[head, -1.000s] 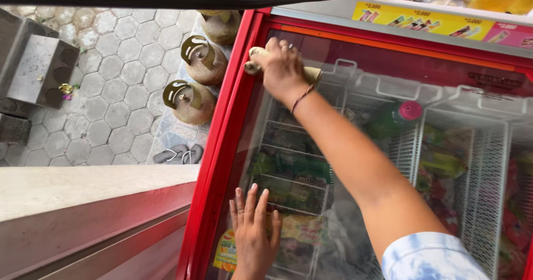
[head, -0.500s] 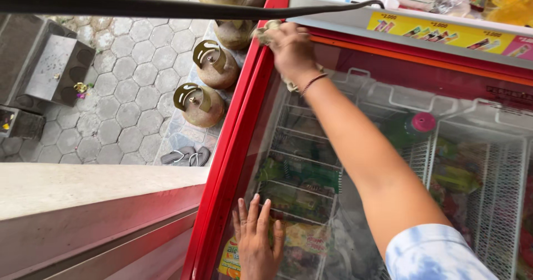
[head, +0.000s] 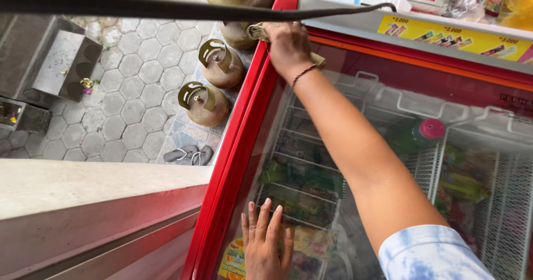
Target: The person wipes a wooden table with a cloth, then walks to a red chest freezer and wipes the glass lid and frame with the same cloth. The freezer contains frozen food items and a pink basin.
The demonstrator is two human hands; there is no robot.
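Right hand point(head: 287, 45) is closed around a crumpled beige cloth point(head: 256, 31) and presses it on the far corner of the red chest freezer point(head: 252, 108), where the frame meets the sliding glass lid point(head: 355, 163). Left hand point(head: 265, 248) lies flat on the near part of the glass, fingers spread and holding nothing. Wiping of the frame seems to be the step in hand; the next stroke would need firm pressure along the red edge. Gas cylinders point(head: 204, 102) stand on the paved floor beside.
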